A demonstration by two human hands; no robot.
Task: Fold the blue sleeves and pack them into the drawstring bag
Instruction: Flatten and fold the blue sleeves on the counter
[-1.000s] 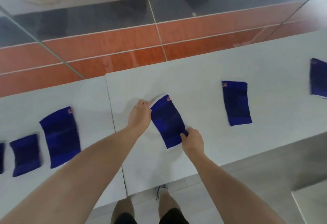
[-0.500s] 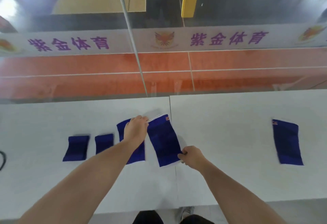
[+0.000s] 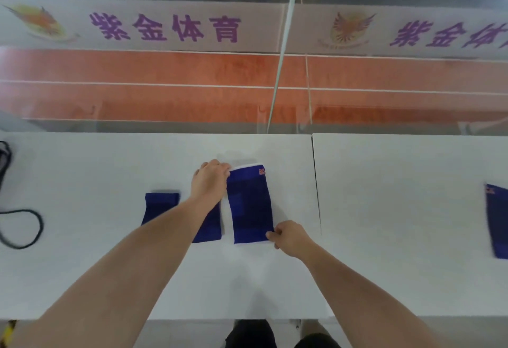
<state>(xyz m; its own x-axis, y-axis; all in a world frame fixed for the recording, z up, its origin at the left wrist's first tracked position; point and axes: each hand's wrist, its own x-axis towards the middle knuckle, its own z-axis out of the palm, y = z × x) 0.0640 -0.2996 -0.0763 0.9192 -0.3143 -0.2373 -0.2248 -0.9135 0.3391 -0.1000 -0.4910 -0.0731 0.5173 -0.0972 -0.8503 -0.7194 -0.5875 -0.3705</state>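
Sleeve (image 3: 251,206), pinched at opposite corners by left hand (image 3: 210,181) and right hand (image 3: 291,237), could skew if either grip slips during folding.

My left forearm covers most of one blue sleeve (image 3: 211,226); only its lower right part shows. A second, shorter sleeve (image 3: 159,206) is partly covered at its right edge by the same arm. Far-right sleeve (image 3: 497,221) is cut off by the frame edge and blurred. Small red label (image 3: 262,171) on the held sleeve (image 3: 251,207): too small to read. Left hand (image 3: 210,179) fingers curl under at the sleeve's top corner; I cannot see the tips. Black cord (image 3: 24,226) at left runs out of frame, blurred. The banner (image 3: 165,28) lettering at right is cut off.
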